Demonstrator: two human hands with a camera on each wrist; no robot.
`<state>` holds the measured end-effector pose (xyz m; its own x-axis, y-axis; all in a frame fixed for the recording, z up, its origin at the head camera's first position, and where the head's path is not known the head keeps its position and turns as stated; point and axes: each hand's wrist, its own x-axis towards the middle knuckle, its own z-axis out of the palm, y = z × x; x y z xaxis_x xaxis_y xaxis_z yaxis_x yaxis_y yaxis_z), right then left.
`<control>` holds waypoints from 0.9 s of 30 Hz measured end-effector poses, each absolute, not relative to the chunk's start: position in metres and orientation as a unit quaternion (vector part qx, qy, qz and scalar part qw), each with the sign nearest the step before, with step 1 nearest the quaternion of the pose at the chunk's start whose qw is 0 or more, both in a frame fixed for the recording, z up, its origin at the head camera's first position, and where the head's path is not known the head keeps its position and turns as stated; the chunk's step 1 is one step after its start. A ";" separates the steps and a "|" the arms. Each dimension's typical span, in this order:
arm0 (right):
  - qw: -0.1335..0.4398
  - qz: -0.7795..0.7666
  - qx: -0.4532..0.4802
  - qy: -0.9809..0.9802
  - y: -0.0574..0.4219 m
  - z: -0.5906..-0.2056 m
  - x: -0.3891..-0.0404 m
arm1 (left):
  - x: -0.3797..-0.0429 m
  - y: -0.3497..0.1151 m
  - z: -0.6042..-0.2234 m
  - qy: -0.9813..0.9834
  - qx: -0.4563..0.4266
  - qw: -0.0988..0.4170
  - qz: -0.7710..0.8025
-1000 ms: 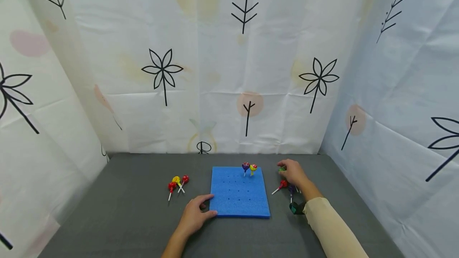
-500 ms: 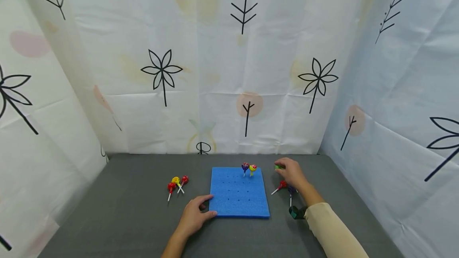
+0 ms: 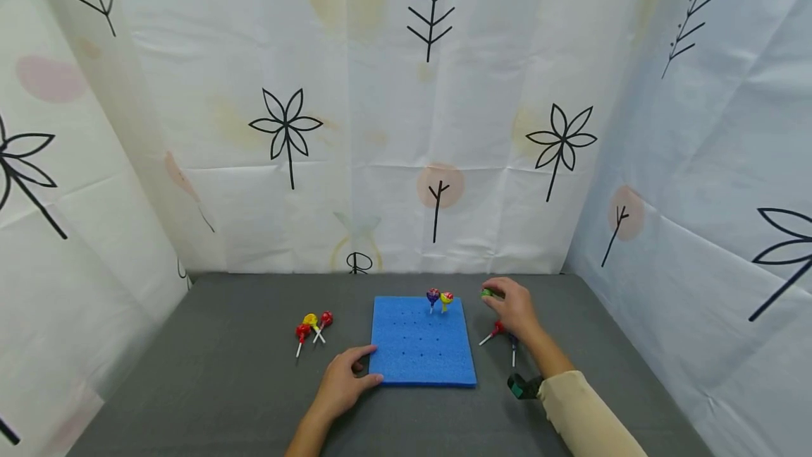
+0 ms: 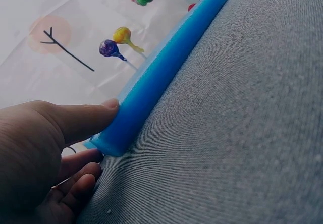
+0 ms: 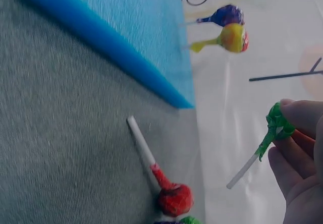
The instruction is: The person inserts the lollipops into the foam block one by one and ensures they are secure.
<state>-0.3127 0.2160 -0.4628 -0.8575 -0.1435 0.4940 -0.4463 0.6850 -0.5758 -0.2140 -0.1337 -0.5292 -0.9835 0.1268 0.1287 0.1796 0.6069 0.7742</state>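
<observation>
My right hand pinches a green-wrapped lollipop by its head, right of the blue foam board. The white stick points down and toward the board, touching nothing. My left hand rests at the board's near left corner. Its thumb touches the front edge and its index finger the left side, both fairly straight. Rows of small holes mark the board's top. At its far right, a purple lollipop and a yellow lollipop stand upright in it.
Under my right forearm lie a red lollipop and a purple one; a bit of another green wrapper shows beside them. Left of the board lie two red lollipops and a yellow one. Patterned white cloth stands behind the grey table.
My right hand has moved left and slightly up, carrying the green lollipop away from the pile toward the board. The left hand and the board have stayed in place.
</observation>
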 end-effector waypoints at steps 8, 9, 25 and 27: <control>0.243 0.402 0.173 -0.866 0.203 -0.459 -0.309 | -0.215 -0.135 -0.531 -0.897 -0.080 0.026 -0.433; 0.250 0.404 0.175 -0.863 0.201 -0.458 -0.308 | -0.215 -0.135 -0.531 -0.897 -0.081 0.027 -0.433; 0.335 0.491 0.185 -0.783 0.173 -0.455 -0.301 | -0.215 -0.133 -0.530 -0.895 -0.080 0.026 -0.437; 0.337 0.506 0.185 -0.772 0.169 -0.453 -0.301 | -0.215 -0.133 -0.529 -0.895 -0.082 0.029 -0.438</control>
<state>-0.3006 0.1689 -0.4535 -0.7040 0.0547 0.7081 -0.6273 0.4197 -0.6560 -0.2146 -0.1326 -0.5291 -0.9850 0.1210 0.1228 0.1712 0.6024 0.7796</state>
